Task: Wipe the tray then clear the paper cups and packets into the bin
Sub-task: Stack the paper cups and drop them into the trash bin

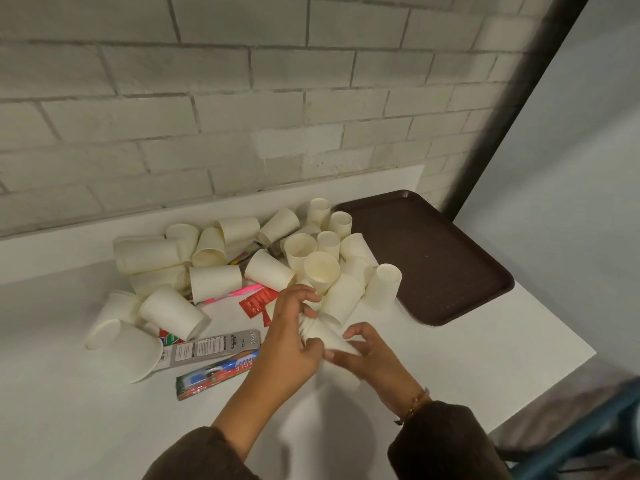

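Observation:
A short stack of nested white paper cups (323, 332) lies on its side between my hands, just above the white table (86, 427). My left hand (289, 341) grips the stack's rim end and my right hand (367, 355) holds its base end. Behind them lies a heap of several loose paper cups (214, 258), some upright, most tipped over. Packets lie among and in front of the heap: a red packet (258, 301), a grey packet (214, 348) and a green-red-blue one (214, 375). The empty brown tray (433, 258) sits at the right by the wall.
A white brick wall (242, 98) runs along the table's back. The table's right edge (554, 375) is close to my right arm, with a blue frame (588, 441) beyond it. A pink strip (235, 292) lies under the cups. No bin is in view.

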Motion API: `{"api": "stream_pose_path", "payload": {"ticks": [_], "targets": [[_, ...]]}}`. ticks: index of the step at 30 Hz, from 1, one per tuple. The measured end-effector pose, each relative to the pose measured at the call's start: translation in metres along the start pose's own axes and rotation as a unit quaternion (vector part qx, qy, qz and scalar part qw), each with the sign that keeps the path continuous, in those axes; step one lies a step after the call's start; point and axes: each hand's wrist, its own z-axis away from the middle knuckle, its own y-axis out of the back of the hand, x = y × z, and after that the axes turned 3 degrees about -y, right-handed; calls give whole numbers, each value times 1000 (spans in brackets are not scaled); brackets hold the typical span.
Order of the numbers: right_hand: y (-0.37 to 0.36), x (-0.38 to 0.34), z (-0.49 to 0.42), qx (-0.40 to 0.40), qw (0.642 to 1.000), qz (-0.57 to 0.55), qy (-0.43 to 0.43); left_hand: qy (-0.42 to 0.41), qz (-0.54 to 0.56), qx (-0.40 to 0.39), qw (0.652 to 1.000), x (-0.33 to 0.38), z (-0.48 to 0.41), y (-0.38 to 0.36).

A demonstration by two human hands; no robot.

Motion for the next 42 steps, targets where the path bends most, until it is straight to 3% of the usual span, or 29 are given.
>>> {"api": "stream_pose_path", "payload": {"ticks": [4, 8, 11, 19, 22, 25, 32, 35, 42], "targets": [[-7, 3, 0, -31, 995, 90, 16, -11, 19, -28, 999, 7, -7, -6], [-6, 3, 1, 35, 996, 67, 43, -47, 16, 7, 999, 7, -33, -2], [3, 5, 3, 90, 992, 62, 62, -12, -70, 20, 997, -5, -72, 7], [19, 19, 14, 155, 981, -3, 112, 98, -289, -163, 938, -56, -142, 5], [22, 25, 20, 181, 975, -12, 128, 143, -275, -191, 931, -57, -142, 1], [22, 30, 25, 200, 969, -45, 138, 146, -264, -157, 940, -54, -136, -1], [9, 39, 38, 253, 953, -41, 160, 45, -241, -72, 967, -27, -98, 23], [5, 44, 45, 287, 942, -41, 171, 8, -177, -44, 983, -2, -73, 29], [22, 75, 87, 357, 918, -69, 161, -30, -49, -95, 994, 27, -3, -5]]}}
